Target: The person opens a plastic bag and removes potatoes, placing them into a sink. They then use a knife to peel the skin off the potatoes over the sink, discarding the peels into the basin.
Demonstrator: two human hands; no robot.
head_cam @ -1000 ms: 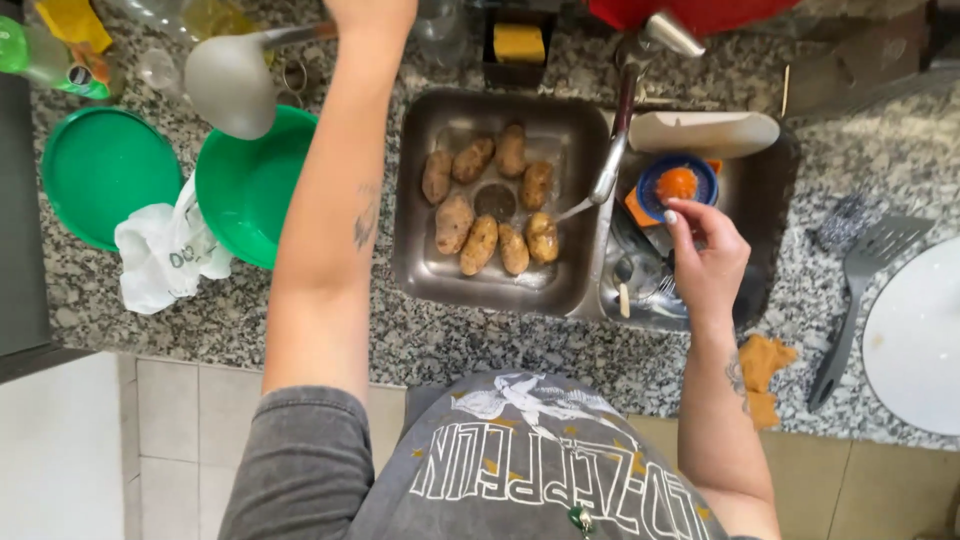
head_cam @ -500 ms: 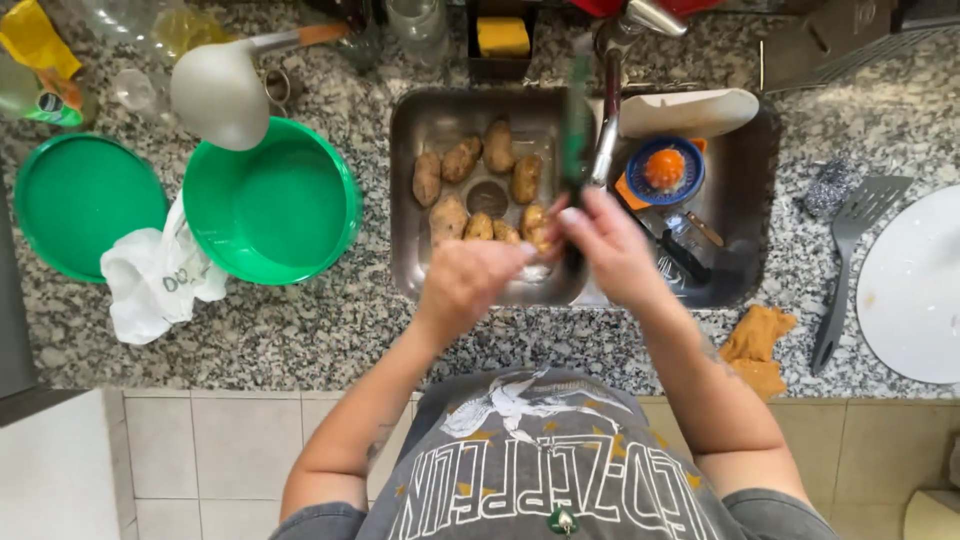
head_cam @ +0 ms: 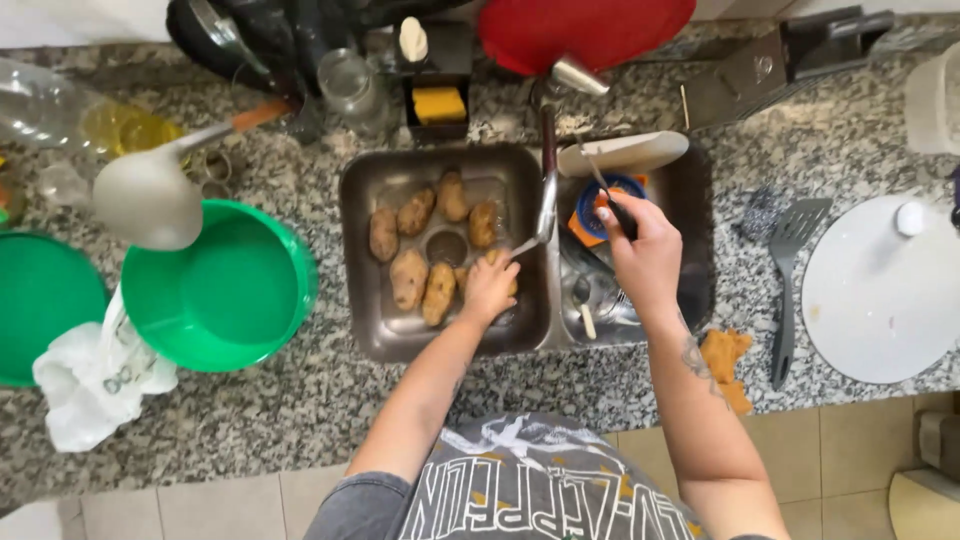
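Note:
Several brown potatoes (head_cam: 410, 277) lie in the left basin of a steel double sink (head_cam: 365, 330). My left hand (head_cam: 490, 290) reaches into that basin and closes over one potato (head_cam: 497, 259) near the drain, under the tap (head_cam: 546, 195). Over the right basin, my right hand (head_cam: 648, 255) grips a thin utensil with a dark handle (head_cam: 612, 205); its metal end points away from me. Just beyond it a blue bowl (head_cam: 600, 190) and a white dish (head_cam: 625, 153) sit among dirty dishes.
On the granite counter, left of the sink: a green bowl (head_cam: 215, 290), a green lid (head_cam: 40, 300), a grey ladle (head_cam: 150, 198), a white bag (head_cam: 95, 378). On the right: a grey spatula (head_cam: 790, 285), a round white board (head_cam: 880, 295), an orange cloth (head_cam: 725, 362).
Half a second ago both hands met at the front of the left basin. Now the left hand rests on a potato and the right has moved over the right basin with the utensil.

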